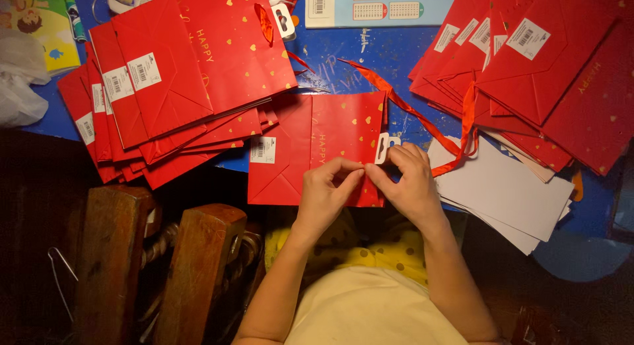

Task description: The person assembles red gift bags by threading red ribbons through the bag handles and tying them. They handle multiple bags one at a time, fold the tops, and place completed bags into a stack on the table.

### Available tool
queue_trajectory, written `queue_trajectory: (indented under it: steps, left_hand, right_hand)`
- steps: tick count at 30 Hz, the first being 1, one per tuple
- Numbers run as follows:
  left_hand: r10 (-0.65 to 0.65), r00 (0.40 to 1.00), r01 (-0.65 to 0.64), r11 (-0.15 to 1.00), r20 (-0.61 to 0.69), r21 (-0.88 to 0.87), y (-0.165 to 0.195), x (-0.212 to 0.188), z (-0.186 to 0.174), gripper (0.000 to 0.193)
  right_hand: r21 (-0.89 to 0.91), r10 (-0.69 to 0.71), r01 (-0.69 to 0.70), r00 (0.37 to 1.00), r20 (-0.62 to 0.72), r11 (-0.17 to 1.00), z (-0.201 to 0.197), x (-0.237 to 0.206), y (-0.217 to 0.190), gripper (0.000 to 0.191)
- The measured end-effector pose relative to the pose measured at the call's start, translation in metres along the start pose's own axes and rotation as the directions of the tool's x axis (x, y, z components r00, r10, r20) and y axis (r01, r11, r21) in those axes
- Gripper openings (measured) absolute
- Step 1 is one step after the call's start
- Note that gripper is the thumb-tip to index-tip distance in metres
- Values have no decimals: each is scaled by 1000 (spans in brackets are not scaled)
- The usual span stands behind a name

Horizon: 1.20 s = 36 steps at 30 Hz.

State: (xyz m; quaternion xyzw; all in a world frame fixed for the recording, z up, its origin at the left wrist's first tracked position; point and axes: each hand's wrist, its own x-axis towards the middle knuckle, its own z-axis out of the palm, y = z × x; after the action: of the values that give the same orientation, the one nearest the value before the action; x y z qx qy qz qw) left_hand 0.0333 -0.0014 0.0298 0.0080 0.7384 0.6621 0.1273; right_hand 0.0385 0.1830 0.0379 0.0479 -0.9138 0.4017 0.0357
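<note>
Far left: a white plastic bag (18, 80) lay at the edge of the blue tabletop (389, 54), with wooden chair parts (198, 266) below it.
Left stack: flat red bags (165, 87) with gold hearts and white stickers lay fanned out, overlapping.
Middle bag (310, 147): it lay flat at the near edge of the tabletop, between the two stacks, with a white tag (383, 148) at its right edge.
Left hand (327, 190): fingers curled, thumb and forefinger pinched on the bag's right edge.
Right hand (409, 183): fingers bent, tips closed on the same edge just below the tag, touching the left hand.
Ribbon (422, 120): red, it ran from the bag toward the right stack.
White sheets (508, 193): piled right of the hands.
Right stack: more red bags (548, 67), overlapping.
</note>
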Motion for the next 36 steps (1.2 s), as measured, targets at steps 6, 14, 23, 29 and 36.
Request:
queue_trajectory:
  steps: [6,14,23,29,36]
  left_hand:
    - [-48,999,38,909,-15,-415,-10,0,-19,14]
    - [-47,973,-122,724,-225,-679,-26,16,-48,9]
    - [-140,986,-34,363,-91,-931,-32,25,-45,9]
    - [-122,992,35,245,5,-969,-27,29,-35,12]
    - [-77,997,44,218,28,-975,-18,39,-28,15]
  right_hand:
    - [46,85,-84,996,-27,995,-3,0,-5,18]
    - [54,123,-123,992,5,991,-8,0,-3,18]
    - [255,286,-290,957,54,923,-9,2,-13,44]
    - [159,-5,-5,998,64,987,-17,5,-16,33]
    - [47,66,-71,994,92,996,-7,3,-12,15]
